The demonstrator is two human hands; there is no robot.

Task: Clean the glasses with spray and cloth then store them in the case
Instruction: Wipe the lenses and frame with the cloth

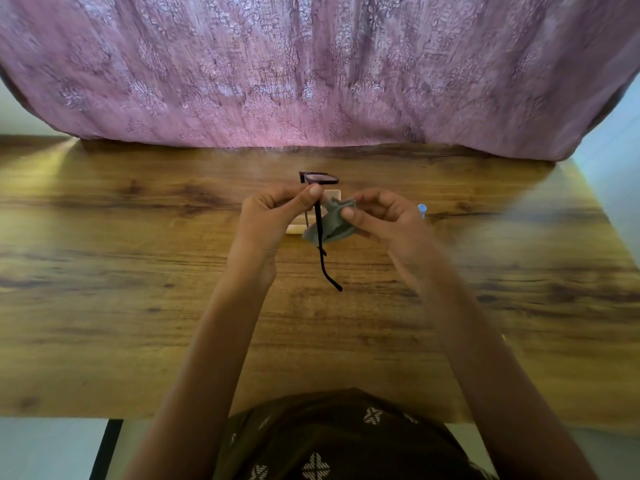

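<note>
Dark-framed glasses are held above the wooden table, lens part up and far, one temple arm hanging down toward me. My left hand pinches the frame near the hinge. My right hand holds a grey cleaning cloth against the temple arm. Behind the hands lies a pale cream case, mostly hidden. To the right, a blue-capped spray bottle peeks out behind my right hand.
The wooden table spans the view, its near edge at my lap. A pink patterned curtain hangs along the far edge. A black table leg shows at the lower left.
</note>
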